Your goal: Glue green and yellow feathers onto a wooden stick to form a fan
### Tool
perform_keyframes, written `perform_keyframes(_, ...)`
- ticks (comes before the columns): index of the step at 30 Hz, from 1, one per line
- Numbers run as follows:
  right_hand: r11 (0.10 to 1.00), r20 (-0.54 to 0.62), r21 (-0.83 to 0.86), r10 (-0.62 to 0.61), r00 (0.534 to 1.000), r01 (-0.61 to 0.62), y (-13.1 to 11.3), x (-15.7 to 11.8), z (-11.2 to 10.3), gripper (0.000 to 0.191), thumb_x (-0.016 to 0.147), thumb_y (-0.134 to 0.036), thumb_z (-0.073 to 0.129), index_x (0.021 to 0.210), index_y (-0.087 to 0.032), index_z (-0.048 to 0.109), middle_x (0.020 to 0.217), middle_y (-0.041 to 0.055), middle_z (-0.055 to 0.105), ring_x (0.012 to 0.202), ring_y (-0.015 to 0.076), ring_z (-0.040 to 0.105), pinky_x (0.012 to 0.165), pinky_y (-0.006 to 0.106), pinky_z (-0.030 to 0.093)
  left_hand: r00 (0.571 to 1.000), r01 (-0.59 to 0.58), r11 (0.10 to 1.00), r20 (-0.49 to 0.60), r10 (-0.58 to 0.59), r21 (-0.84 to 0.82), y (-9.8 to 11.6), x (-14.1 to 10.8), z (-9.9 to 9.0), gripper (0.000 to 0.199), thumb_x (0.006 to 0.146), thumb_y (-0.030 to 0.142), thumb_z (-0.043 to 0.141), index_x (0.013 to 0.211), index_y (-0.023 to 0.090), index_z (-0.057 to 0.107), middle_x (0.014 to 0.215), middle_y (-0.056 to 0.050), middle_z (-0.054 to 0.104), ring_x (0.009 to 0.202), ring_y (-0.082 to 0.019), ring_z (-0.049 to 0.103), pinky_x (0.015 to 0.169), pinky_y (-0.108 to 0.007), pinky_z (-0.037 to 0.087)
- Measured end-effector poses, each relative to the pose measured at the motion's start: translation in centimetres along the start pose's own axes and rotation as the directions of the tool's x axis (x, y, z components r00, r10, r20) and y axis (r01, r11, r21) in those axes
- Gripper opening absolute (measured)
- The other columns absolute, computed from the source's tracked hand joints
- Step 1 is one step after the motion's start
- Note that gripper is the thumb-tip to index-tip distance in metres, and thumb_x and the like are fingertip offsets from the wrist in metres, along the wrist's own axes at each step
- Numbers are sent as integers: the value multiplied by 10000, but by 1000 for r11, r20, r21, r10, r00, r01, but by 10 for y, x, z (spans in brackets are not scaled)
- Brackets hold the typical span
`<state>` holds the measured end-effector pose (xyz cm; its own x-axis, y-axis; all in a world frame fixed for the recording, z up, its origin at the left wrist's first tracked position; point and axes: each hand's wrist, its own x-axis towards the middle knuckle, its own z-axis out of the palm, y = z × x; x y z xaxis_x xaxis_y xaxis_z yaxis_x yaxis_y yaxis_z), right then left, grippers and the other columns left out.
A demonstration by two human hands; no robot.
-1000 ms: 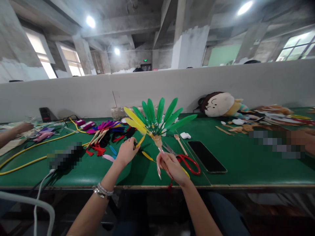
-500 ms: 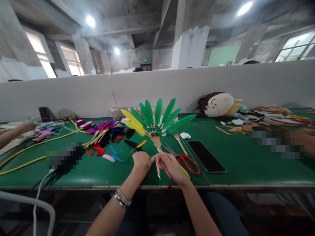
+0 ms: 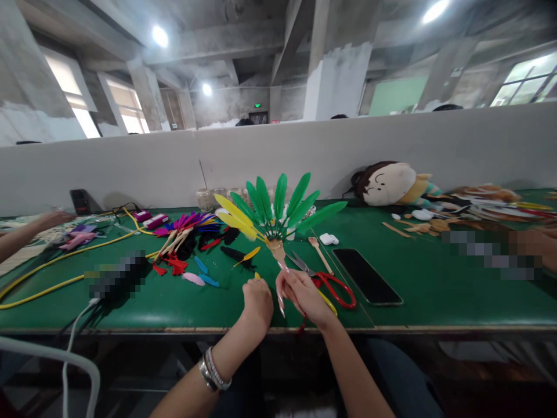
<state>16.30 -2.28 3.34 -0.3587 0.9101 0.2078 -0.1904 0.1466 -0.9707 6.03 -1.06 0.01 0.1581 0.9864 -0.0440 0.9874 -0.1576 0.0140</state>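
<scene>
A fan of green and yellow feathers spreads upward from a pale handle. Closed around that handle is my right hand, just left of the red-handled scissors. My left hand is curled at the table's front, left of the handle; a small yellow piece shows at its fingertips, too hidden to identify. Beyond it lie a black feather and a loose yellow feather. Blue feathers and a pink feather rest farther left.
A phone and a small wooden stick lie right of the scissors. Feather fans with red tassels and yellow cable are at left. Other people's hands show at both sides; a plush doll lies by the partition.
My left hand has drawn back from the handle and turned, its fingers now curled in. My right hand still holds the fan in nearly the same place.
</scene>
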Motion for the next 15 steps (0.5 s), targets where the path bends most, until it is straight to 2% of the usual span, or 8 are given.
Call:
perform_keyframes(3, 1000, -18, -4, 10, 1000, -10, 0, 0, -1, 456, 764, -539, 487, 545, -142, 535, 287, -87, 308, 235, 29, 274, 275, 160, 162, 1000, -14, 1000, 15, 14, -6, -2, -3, -2, 348, 809, 27, 267, 979, 12, 571, 939, -238, 586, 917, -304, 563, 691, -363, 413)
perform_keyframes(6, 1000, -34, -2, 18, 999, -18, -1, -1, -1, 455, 766, -539, 484, 545, -144, 532, 283, -88, 312, 230, 30, 271, 271, 156, 198, 997, -67, 997, 22, 68, -37, -14, -5, -8, 314, 830, 66, 279, 957, 44, 565, 927, -209, 603, 898, -285, 577, 686, -350, 424)
perform_keyframes(10, 999, -70, 53, 13, 997, -9, 1, 1, 0, 441, 751, -541, 507, 542, -152, 520, 295, -94, 324, 233, 30, 261, 302, 171, 346, 981, -195, 970, -16, 195, -145, -40, -12, -12, 290, 888, 219, 263, 888, 153, 545, 838, -86, 617, 778, -174, 582, 676, -275, 414)
perform_keyframes(12, 996, -98, 86, 0, 995, 8, 3, 2, 0, 434, 728, -550, 532, 547, -156, 518, 301, -100, 309, 237, 31, 260, 315, 182, 389, 961, -275, 864, -146, 235, -422, -51, -17, -9, 302, 895, 292, 252, 810, 173, 517, 748, -29, 574, 690, -135, 531, 651, -246, 392)
perform_keyframes(13, 996, -116, 94, -3, 993, 14, 4, 3, 0, 431, 721, -552, 539, 551, -157, 518, 304, -103, 300, 239, 32, 259, 315, 185, 397, 958, -287, 770, -190, 217, -570, -55, -21, -6, 315, 891, 340, 256, 778, 177, 501, 715, -12, 544, 660, -124, 497, 633, -236, 382)
perform_keyframes(15, 996, -151, 85, 1, 988, 12, 6, 5, 0, 421, 717, -547, 546, 558, -158, 517, 321, -101, 301, 250, 35, 280, 308, 182, 396, 966, -257, 520, -206, 155, -815, -58, -27, 0, 341, 863, 437, 296, 737, 178, 478, 674, 9, 485, 626, -113, 433, 597, -223, 363)
